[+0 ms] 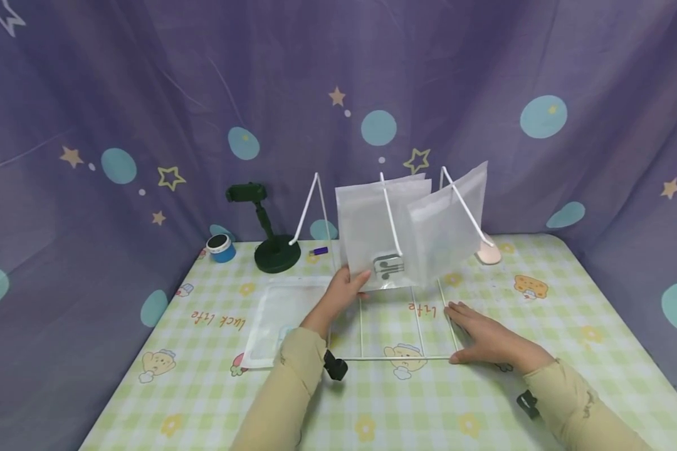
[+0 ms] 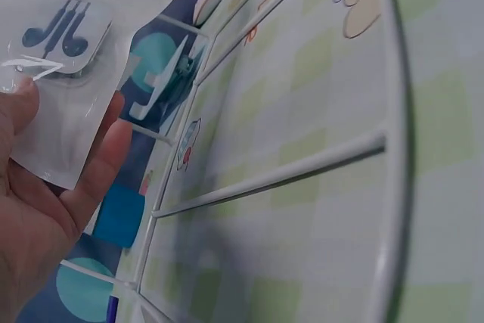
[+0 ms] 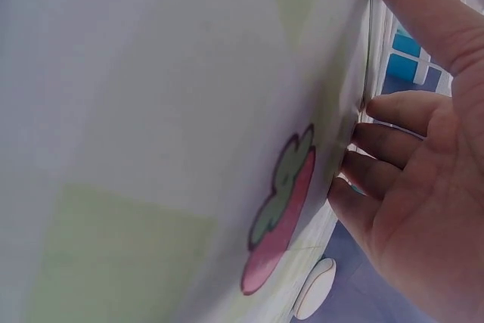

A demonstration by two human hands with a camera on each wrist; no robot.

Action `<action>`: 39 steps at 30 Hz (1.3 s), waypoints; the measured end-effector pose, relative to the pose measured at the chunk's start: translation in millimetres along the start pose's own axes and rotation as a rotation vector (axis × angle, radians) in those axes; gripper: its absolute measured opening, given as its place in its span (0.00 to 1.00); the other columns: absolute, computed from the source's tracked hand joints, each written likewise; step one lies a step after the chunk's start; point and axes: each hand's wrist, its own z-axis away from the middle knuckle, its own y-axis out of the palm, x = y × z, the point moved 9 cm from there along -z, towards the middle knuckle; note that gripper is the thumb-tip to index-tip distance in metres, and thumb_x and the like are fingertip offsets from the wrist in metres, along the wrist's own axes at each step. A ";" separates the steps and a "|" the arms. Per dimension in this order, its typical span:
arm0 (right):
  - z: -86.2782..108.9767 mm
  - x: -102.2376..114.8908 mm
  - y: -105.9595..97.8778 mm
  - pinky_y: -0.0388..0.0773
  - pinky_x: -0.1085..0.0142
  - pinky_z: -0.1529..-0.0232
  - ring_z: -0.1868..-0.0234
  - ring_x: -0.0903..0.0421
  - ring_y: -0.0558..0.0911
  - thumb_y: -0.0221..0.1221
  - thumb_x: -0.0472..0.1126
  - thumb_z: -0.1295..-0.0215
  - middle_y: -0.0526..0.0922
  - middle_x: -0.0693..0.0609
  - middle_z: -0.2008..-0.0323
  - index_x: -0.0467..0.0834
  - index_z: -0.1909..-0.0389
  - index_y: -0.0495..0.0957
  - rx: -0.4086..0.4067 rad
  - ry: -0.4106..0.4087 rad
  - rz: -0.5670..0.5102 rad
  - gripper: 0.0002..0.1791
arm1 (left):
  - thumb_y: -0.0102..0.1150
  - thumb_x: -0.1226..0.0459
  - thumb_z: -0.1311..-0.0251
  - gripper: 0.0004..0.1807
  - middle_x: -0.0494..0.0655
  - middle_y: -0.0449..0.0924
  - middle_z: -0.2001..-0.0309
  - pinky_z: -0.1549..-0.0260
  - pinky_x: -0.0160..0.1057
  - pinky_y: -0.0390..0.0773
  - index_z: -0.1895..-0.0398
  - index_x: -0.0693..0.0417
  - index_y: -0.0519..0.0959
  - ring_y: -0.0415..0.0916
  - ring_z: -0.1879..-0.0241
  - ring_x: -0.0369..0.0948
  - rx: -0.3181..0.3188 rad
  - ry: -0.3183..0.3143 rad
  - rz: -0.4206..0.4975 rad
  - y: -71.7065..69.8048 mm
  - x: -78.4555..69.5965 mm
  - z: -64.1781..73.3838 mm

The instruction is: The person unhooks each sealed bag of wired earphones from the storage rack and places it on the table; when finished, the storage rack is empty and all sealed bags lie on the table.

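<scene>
My left hand (image 1: 341, 297) pinches the lower left edge of a frosted white pouch (image 1: 363, 219), thumb in front and fingers behind. Through its film shows a boxed pair of wired earphones (image 2: 64, 35). The pouch stands tilted among the upright dividers of a white wire rack (image 1: 392, 358). A second pouch (image 1: 451, 225) leans beside it, between the middle and right dividers. At the rack's right side my right hand (image 1: 488, 338) rests on the table, its fingers extended and its fingertips by the wire base. In the right wrist view those fingers (image 3: 393, 141) hold nothing.
Another frosted pouch (image 1: 265, 326) lies flat left of the rack, partly under the left forearm. Behind stand a blue jar (image 1: 221, 248) and a dark green phone stand (image 1: 278, 254), with a small purple USB stick (image 1: 319, 251). A pale pink mouse (image 1: 489, 252) sits back right.
</scene>
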 end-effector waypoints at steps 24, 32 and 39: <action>-1.5 -0.5 -0.2 0.58 0.39 0.36 0.28 0.32 0.52 0.71 0.60 0.51 0.54 0.33 0.27 0.31 0.28 0.57 0.005 0.001 0.005 0.58 | 0.52 0.65 0.29 0.17 0.63 0.77 0.44 0.59 0.43 0.83 0.46 0.71 0.75 0.80 0.51 0.57 0.016 0.098 0.000 0.5 -25.6 85.1; -0.8 0.0 -0.5 0.59 0.39 0.36 0.28 0.32 0.52 0.71 0.60 0.51 0.54 0.33 0.27 0.31 0.28 0.58 0.004 0.002 0.005 0.57 | 0.52 0.66 0.29 0.16 0.66 0.78 0.48 0.62 0.41 0.83 0.49 0.73 0.76 0.82 0.56 0.57 0.021 0.112 -0.027 7.9 -26.9 112.7; -0.4 2.3 -1.5 0.59 0.39 0.36 0.29 0.32 0.53 0.71 0.60 0.51 0.55 0.32 0.28 0.31 0.29 0.58 -0.007 -0.016 0.002 0.57 | 0.53 0.67 0.31 0.15 0.65 0.80 0.50 0.63 0.40 0.83 0.51 0.73 0.77 0.82 0.57 0.55 0.040 0.108 -0.030 13.5 -30.9 135.5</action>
